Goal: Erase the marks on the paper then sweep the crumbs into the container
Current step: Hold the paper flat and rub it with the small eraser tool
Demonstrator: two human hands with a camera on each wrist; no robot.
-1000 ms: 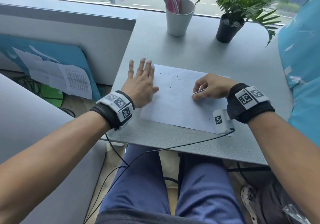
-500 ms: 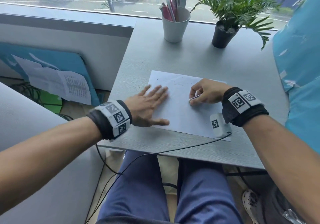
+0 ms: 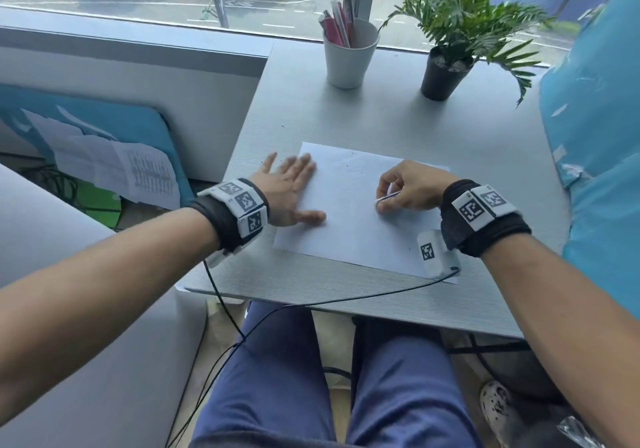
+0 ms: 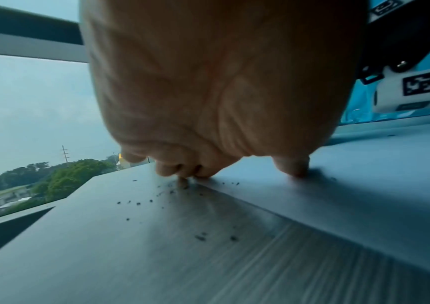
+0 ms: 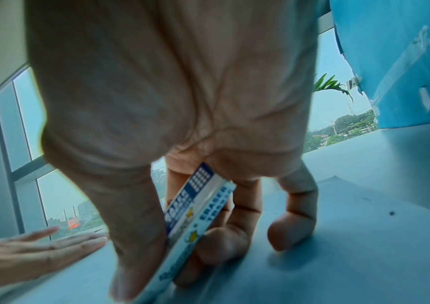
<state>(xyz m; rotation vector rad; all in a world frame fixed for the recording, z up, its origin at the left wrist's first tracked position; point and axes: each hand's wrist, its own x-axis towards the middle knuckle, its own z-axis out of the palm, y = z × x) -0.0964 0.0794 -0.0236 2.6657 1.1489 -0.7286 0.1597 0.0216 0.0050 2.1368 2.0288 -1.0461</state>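
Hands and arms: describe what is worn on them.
Both forearms are bare, with no sleeves. The left hand and right hand each have a black wrist strap carrying white blocks printed with black square code markers. A thin black cable runs from the wrist units.

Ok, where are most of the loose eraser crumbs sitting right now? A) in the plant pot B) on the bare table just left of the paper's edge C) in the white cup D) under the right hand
B: the left wrist view shows dark crumbs scattered on the table beside the edge of the paper, by the fingertips of the left hand.
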